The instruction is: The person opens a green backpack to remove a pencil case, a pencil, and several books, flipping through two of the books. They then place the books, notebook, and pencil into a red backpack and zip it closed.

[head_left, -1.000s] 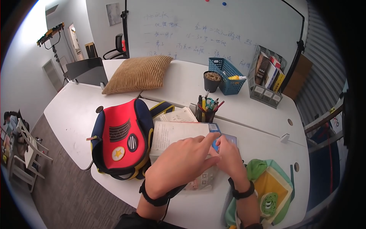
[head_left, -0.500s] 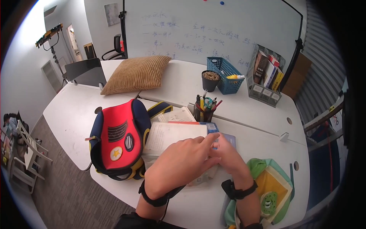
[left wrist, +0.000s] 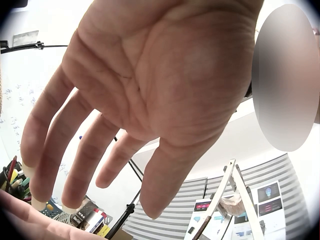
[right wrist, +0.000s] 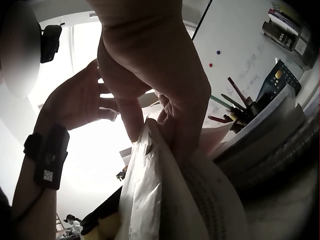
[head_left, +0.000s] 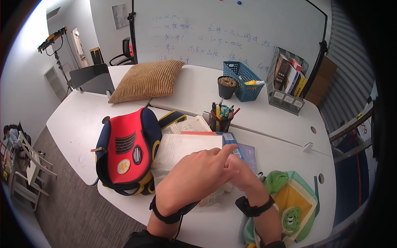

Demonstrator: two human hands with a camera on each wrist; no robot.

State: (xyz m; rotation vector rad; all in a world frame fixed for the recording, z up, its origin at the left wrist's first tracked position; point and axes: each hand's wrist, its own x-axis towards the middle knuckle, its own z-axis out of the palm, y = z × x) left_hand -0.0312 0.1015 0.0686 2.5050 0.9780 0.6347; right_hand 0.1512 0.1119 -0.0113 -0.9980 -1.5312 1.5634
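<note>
we stretch out our left hand (head_left: pixel 192 177), grip released; our right hand (head_left: pixel 244 175) pinches a glossy, crinkled booklet (right wrist: pixel 145 187).

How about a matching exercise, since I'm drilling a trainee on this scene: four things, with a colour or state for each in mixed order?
Things
1. backpack
2. cushion
3. basket
4. right hand

Colours and states
A. teal-blue, with holes
B. gripping papers
C. brown, ribbed
D. red and dark blue

Pairs: 1-D, 2-C, 3-A, 4-B
</note>
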